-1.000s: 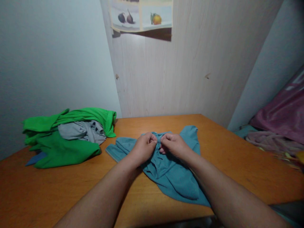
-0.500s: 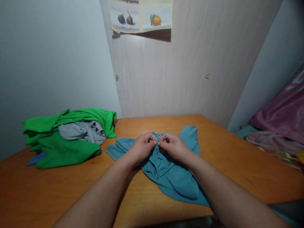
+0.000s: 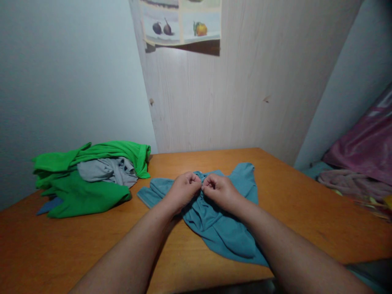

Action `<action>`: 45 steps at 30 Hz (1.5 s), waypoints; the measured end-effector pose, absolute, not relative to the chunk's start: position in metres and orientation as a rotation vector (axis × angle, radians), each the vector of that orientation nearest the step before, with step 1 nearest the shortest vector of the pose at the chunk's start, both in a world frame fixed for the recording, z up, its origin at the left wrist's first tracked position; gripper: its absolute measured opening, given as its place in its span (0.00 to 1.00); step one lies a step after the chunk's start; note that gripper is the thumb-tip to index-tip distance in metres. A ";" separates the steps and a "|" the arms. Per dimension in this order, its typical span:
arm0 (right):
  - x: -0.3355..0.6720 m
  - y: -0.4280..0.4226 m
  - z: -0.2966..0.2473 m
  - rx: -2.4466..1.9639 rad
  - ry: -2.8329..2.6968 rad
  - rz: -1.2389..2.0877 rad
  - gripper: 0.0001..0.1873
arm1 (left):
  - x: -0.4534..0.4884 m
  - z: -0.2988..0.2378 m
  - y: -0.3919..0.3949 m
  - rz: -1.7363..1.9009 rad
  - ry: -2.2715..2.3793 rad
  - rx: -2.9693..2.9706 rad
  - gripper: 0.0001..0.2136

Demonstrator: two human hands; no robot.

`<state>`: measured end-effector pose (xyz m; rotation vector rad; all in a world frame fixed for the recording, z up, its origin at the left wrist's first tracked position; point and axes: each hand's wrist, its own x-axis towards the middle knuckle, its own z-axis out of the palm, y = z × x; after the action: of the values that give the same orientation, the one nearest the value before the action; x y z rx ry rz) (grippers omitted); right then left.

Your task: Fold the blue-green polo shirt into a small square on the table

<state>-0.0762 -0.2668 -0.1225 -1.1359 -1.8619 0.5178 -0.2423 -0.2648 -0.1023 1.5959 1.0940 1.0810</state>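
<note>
A crumpled teal shirt (image 3: 220, 228) lies on the wooden table (image 3: 306, 204) in front of me. My left hand (image 3: 183, 190) and my right hand (image 3: 219, 190) sit side by side at the shirt's far middle. Both are closed in fists that pinch the teal cloth between thumb and fingers. The knuckles of the two hands nearly touch. One sleeve of the shirt sticks out to the left, another fold rises at the right.
A pile of green clothes (image 3: 88, 179) with a grey garment (image 3: 107, 169) on it lies at the table's left. A wooden panel (image 3: 232, 94) with a fruit picture (image 3: 182, 22) stands behind. Purple bedding (image 3: 364, 151) lies to the right.
Both hands have drawn slightly closer together on the teal shirt and curled tighter; the cloth between them has bunched a little. The pile at the left has not moved.
</note>
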 end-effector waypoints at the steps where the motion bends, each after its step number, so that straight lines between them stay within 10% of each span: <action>1: -0.076 -0.267 -0.122 -1.129 -1.861 0.535 0.04 | -0.242 -0.102 -0.265 1.088 1.093 1.585 0.03; 30: -0.079 -0.263 -0.128 -1.086 -1.684 0.767 0.05 | -0.241 -0.107 -0.260 1.156 1.028 1.503 0.14; 45: -0.071 -0.267 -0.112 -1.328 -1.363 1.596 0.08 | -0.248 -0.109 -0.261 0.952 1.033 1.995 0.11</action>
<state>-0.0714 -0.2674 -0.1119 -1.3280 -1.3630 1.5959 -0.2484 -0.2612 -0.1088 1.9946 1.0334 0.9520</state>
